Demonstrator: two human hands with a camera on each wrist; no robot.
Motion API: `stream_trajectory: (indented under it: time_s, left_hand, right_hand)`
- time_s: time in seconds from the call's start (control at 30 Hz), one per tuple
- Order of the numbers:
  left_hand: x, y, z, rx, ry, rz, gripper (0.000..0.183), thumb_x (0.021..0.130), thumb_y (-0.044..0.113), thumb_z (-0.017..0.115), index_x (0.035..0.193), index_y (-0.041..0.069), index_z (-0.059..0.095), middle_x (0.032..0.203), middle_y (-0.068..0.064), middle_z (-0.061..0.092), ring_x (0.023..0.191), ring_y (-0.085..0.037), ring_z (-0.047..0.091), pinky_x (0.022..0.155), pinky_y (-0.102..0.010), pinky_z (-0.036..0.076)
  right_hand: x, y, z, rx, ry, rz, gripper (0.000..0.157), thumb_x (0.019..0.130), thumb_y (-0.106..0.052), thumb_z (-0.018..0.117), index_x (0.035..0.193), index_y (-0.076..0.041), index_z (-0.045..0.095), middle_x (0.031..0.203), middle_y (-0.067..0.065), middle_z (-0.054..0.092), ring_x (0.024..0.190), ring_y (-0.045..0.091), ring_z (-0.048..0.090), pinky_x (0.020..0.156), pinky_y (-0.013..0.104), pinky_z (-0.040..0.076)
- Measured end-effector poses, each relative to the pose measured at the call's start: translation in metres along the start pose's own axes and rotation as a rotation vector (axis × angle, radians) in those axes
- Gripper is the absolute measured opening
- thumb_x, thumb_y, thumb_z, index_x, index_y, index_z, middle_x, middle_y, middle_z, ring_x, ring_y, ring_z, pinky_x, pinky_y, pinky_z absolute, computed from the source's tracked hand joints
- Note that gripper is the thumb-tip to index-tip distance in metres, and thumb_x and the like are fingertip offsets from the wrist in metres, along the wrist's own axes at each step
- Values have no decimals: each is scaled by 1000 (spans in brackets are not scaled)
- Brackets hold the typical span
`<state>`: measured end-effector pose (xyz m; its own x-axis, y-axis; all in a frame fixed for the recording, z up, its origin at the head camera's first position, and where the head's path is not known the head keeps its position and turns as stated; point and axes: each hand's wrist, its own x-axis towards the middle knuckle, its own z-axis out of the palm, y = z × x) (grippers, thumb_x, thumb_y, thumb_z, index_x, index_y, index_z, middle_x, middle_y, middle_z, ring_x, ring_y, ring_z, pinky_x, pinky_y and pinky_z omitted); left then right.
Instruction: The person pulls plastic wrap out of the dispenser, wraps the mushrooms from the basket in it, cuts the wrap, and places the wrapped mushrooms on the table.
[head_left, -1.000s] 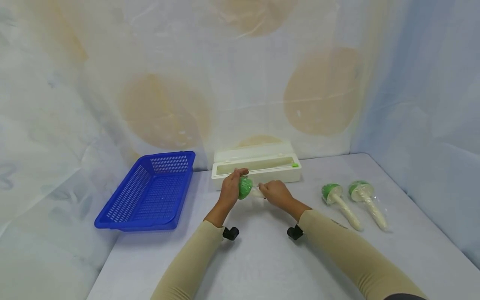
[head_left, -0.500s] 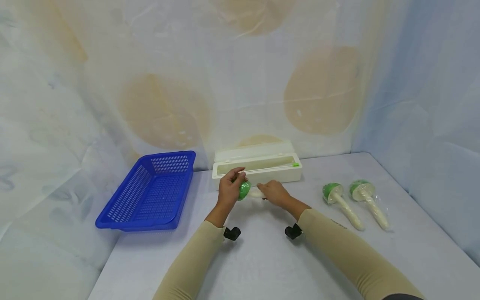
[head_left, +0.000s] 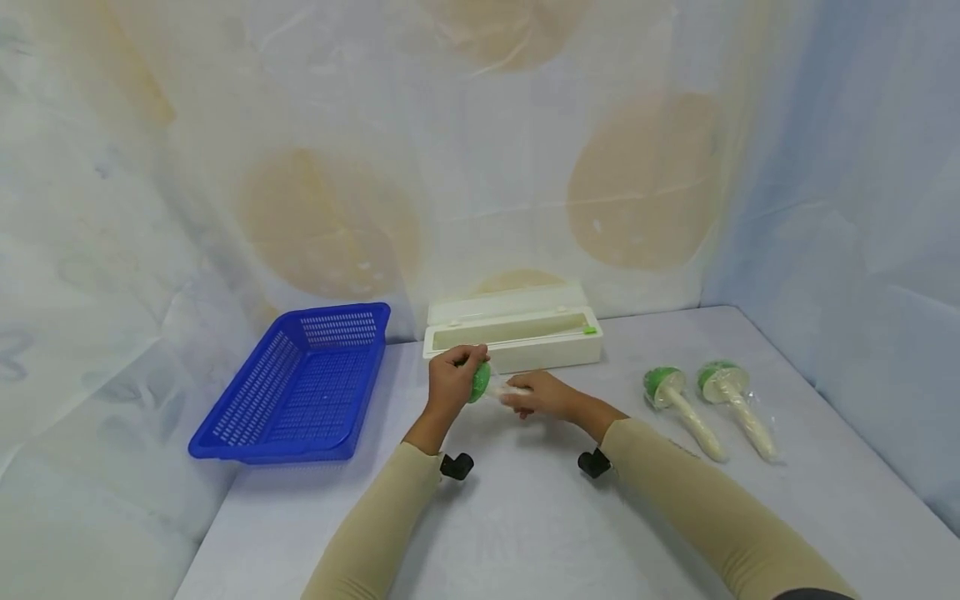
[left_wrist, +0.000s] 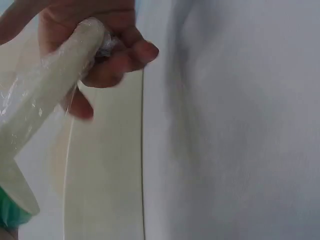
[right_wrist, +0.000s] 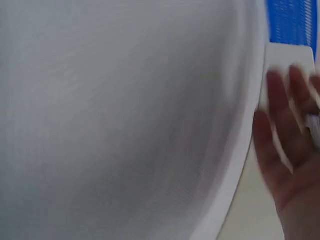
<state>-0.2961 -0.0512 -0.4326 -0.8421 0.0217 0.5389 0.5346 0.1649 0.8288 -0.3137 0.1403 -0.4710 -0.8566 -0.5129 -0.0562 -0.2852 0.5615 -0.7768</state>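
Note:
In the head view my left hand (head_left: 450,382) grips the green cap of a mushroom-shaped object (head_left: 481,382) wrapped in clear film. Its pale stem points toward my right hand (head_left: 547,394), which is at the stem's free end. From the left wrist, the stem (left_wrist: 47,90) tilts up to the right hand (left_wrist: 112,65), whose fingers lie loosely around the tip near a crumpled bit of film. The thumb is apart. The right wrist view shows that right hand (right_wrist: 295,160) blurred, fingers spread and mostly straight. The left palm is hidden.
A long white box (head_left: 540,357) with its lid raised and a green tab stands behind the hands. At left sits a blue perforated basket (head_left: 281,454). Two more wrapped green-capped mushroom shapes (head_left: 693,425) (head_left: 742,412) lie on the white table (head_left: 525,533) at right.
The left hand has shifted slightly left and down with the mushroom-shaped object. My right hand has turned over, its fingers now extending beneath the stem end instead of bunched at it.

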Motion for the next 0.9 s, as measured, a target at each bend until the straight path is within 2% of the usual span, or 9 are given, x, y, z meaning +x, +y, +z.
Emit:
stream_trajectory:
  time_s: [0.1, 0.17, 0.2, 0.33, 0.43, 0.57, 0.73, 0.8, 0.9]
  left_hand:
    - [0, -1, 4, 40, 29, 8, 13, 91, 6, 67, 98, -4, 73, 81, -16, 71, 75, -20, 68, 66, -21, 50]
    - [-1, -1, 6, 50, 20, 7, 18, 92, 6, 67, 106, -4, 71, 84, -17, 71, 77, -24, 69, 67, -21, 51]
    - [-1, -5, 8, 47, 14, 3, 20, 92, 5, 67, 109, -4, 70, 85, -18, 71, 79, -26, 69, 68, -22, 52]
    - [4, -24, 12, -10, 37, -23, 23, 94, 8, 64, 114, -3, 68, 89, -20, 70, 79, -34, 68, 68, -28, 55]
    - [8, -37, 12, -60, 82, -48, 23, 96, 13, 62, 111, -2, 68, 85, -18, 71, 75, -33, 69, 69, -30, 56]
    - [9, -41, 9, -81, 130, -68, 24, 95, 22, 64, 108, 2, 70, 75, -12, 70, 68, -23, 70, 68, -28, 56]
    - [10, -42, 6, -109, 171, -66, 26, 93, 25, 66, 109, 4, 70, 72, -11, 70, 61, -18, 69, 63, -31, 57]
    - [11, -42, 3, -122, 179, -74, 24, 94, 22, 66, 110, 4, 69, 73, -12, 70, 59, -18, 68, 62, -32, 57]
    - [13, -43, 0, -135, 190, -107, 21, 96, 22, 63, 108, 5, 68, 74, -11, 70, 56, -17, 67, 60, -32, 56]
  right_hand:
    - [4, -1, 8, -322, 25, -44, 48, 89, -50, 66, 118, -12, 60, 86, -2, 61, 77, 15, 55, 69, 36, 45]
    - [6, -3, 14, -445, 44, -41, 56, 90, -49, 65, 127, -10, 55, 93, -2, 63, 80, 14, 55, 71, 36, 45]
    - [6, -5, 16, -468, 51, -40, 55, 92, -47, 63, 129, -8, 53, 95, 0, 63, 81, 15, 55, 71, 37, 45]
    - [5, -14, 23, -481, 72, -37, 50, 99, -35, 53, 136, -2, 45, 98, 7, 62, 85, 19, 56, 72, 39, 45]
    - [2, -18, 24, -494, 88, -51, 43, 102, -33, 49, 131, -1, 47, 97, 10, 63, 88, 24, 59, 75, 43, 46]
    - [2, -18, 27, -543, 112, -98, 38, 103, -34, 46, 124, -3, 50, 101, 9, 66, 95, 27, 63, 80, 43, 49]
    - [4, -16, 28, -570, 127, -140, 27, 102, -35, 50, 111, -10, 50, 83, 2, 60, 78, 20, 60, 68, 38, 47]
    - [4, -16, 27, -571, 115, -131, 33, 99, -37, 54, 115, -8, 51, 84, 2, 60, 76, 17, 57, 66, 36, 45]
    - [3, -15, 24, -533, 90, -109, 52, 95, -38, 61, 133, -4, 48, 102, 7, 64, 84, 17, 57, 72, 37, 45]
